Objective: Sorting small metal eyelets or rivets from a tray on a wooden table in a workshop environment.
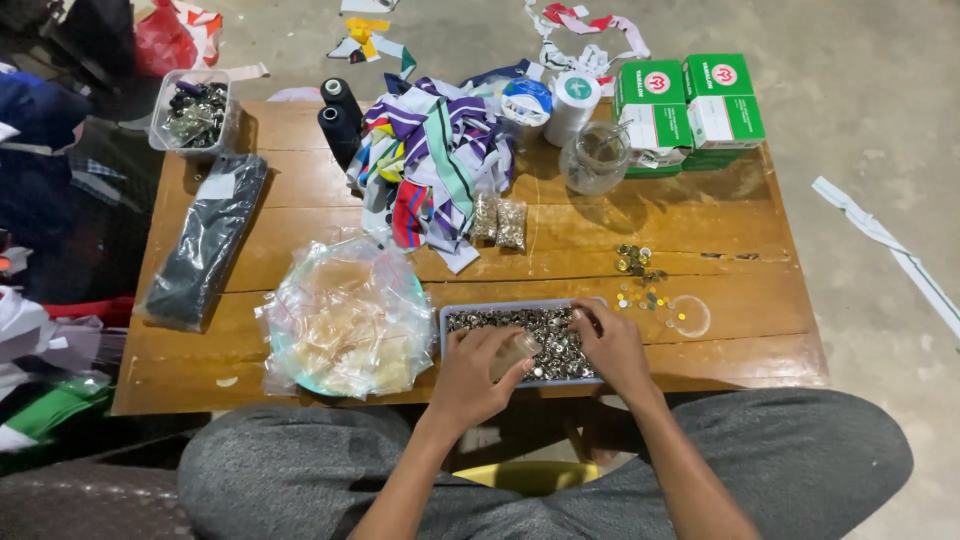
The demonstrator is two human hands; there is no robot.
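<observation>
Knees crossed under the wooden worktop [300, 215]; my left hand [478, 372] grips a small clear plastic bag [513, 353], mouth up for filling, while my right hand [612, 345] pinches silver metal studs [520, 322] in the shallow blue-grey tray [446, 318], six o'clock edge.

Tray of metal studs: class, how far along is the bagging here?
Done: two filled bags lie mid-table. In hand: the left hand holds a small clear bag over the tray, while the right hand picks in the studs. Left: the tray looks nearly full.
</observation>
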